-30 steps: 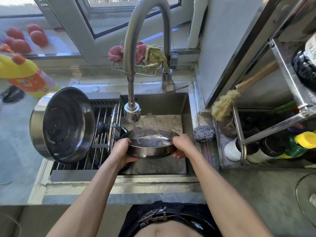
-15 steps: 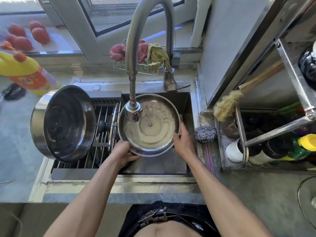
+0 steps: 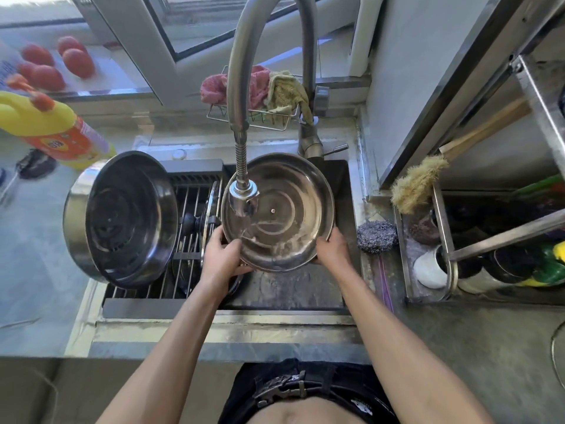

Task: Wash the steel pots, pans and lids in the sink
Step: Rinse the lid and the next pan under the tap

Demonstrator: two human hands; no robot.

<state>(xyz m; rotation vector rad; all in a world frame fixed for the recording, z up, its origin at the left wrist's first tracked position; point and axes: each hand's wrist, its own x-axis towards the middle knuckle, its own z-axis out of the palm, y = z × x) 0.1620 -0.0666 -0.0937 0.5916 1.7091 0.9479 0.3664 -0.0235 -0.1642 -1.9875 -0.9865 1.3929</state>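
Here both hands [image 3: 276,255] grip the tilted steel lid [image 3: 284,215] by its lower rim.

yellow bottle [image 3: 58,130] left | tomatoes [image 3: 55,64] on sill | scourer [image 3: 376,237] right of sink

Steel lid [image 3: 284,215] held tilted over the sink [image 3: 305,289], inner face toward camera, under the faucet head [image 3: 243,194]; water runs onto it. Left hand [image 3: 221,258] grips the lower-left rim; right hand [image 3: 331,247] grips the lower-right rim. Steel pot [image 3: 122,218] lies on its side on the drying rack [image 3: 186,228], left of lid. Steel scourer [image 3: 376,237] on the counter [image 3: 458,338], right of sink.
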